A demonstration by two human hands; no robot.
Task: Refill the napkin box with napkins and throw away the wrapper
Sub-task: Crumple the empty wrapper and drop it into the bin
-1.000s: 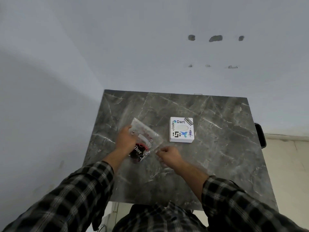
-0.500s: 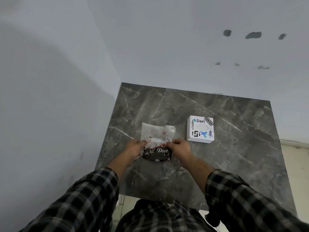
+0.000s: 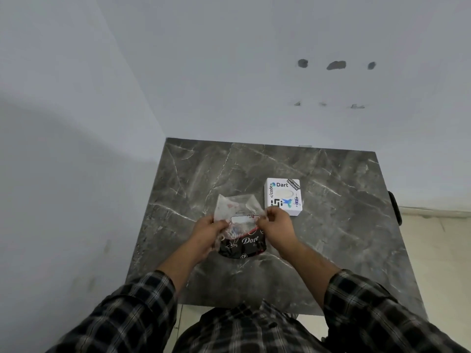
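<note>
Both hands are on the napkin pack (image 3: 240, 233) right now. The left hand (image 3: 207, 231) is pinched shut on the left edge of the clear plastic near the top, and the right hand (image 3: 276, 225) is closed on the right edge across from it, fingers curled tight around the film. So each side of the wrapper is being gripped, and to me it looks like the pull-it-open step, with the mouth of the wrapper between the two hands.

The pack itself sits on the dark marbled worktop (image 3: 331, 238), close to the near middle. The lower half is the black "Dove" printed part, and the upper half is loose see-through plastic flaring up and away from the hands. Just beside it, up and to the right, is the white napkin box (image 3: 283, 196) covered in stickers, with an oval opening on top. It isn't touching the pack as far as I can tell.

What could go wrong, imo: thin film like that can rip unevenly if one side gets yanked harder, and then napkins spill out onto the worktop. The right hand is also pretty near the box, so a sudden give could knock it. I can't tell if the box lid is loose or how it opens.
</note>
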